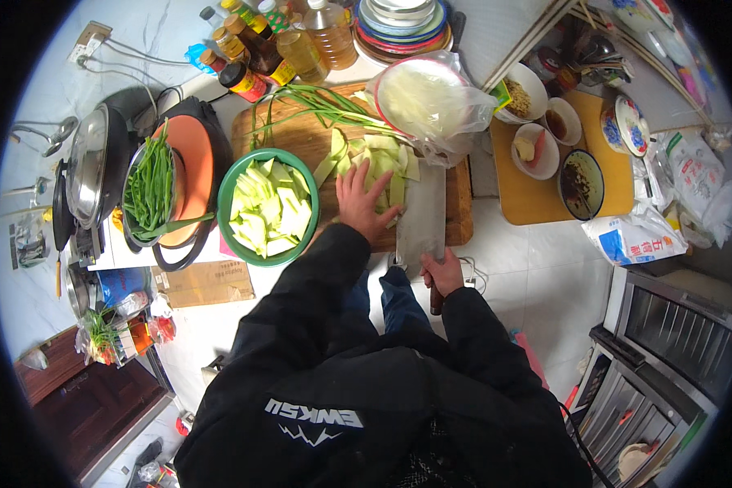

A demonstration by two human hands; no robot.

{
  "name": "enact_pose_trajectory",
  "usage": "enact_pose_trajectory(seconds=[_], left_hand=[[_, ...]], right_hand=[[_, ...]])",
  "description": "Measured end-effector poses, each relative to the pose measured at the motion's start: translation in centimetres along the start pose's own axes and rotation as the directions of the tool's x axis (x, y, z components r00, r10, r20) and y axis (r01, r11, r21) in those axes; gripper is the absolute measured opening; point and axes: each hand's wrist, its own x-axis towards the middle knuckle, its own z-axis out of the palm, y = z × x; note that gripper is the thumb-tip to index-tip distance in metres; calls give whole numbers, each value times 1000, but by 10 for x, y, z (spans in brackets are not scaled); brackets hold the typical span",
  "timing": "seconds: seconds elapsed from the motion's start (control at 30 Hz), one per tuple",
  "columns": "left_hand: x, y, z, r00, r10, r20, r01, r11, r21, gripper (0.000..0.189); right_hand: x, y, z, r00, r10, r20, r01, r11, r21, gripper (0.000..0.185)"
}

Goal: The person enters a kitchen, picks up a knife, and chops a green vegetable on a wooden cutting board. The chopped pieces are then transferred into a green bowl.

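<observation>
With its fingers spread, my left hand (364, 201) rests on pale green vegetable slices (383, 160) on the wooden cutting board (341, 96). My right hand (443, 271) grips the dark handle of a cleaver (423, 210). Its broad blade lies beside the slices, over the right part of the board. Left of my left hand stands a green plastic bowl (314, 210) filled with more cut slices (269, 207). Long scallions (317, 105) lie across the back of the board. A bowl of pale shreds in a clear plastic bag (424, 100) sits at the board's back right corner.
A metal bowl of green chili peppers (149, 183) stands at the left beside an orange lid (196, 177). Several bottles (262, 58) and stacked plates (402, 27) line the back. At the right, a yellow board (537, 204) holds small bowls (579, 183).
</observation>
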Motion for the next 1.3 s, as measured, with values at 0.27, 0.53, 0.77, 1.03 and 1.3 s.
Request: enact_pose_trajectory(seconds=[0.27, 0.53, 0.77, 1.03, 1.3], left_hand=[[-29, 7, 23, 984, -175, -28, 173, 982, -76, 72], [-30, 13, 20, 987, -96, -127, 55, 954, -294, 59], [-33, 38, -21, 976, -99, -192, 31, 944, -328, 58], [-61, 0, -92, 884, -276, -377, 217, 957, -191, 62], [-80, -77, -122, 775, -411, -481, 446, 894, -44, 49]], right_hand=[[-3, -1, 23, 987, 102, 122, -96, 994, -54, 17], [-17, -17, 41, 984, 107, 144, -86, 985, -148, 17], [-48, -39, 42, 982, 84, 169, -59, 987, -148, 16], [-44, -78, 101, 869, 132, 477, -6, 967, -256, 20], [-26, -95, 169, 784, 211, 584, 50, 916, -398, 20]])
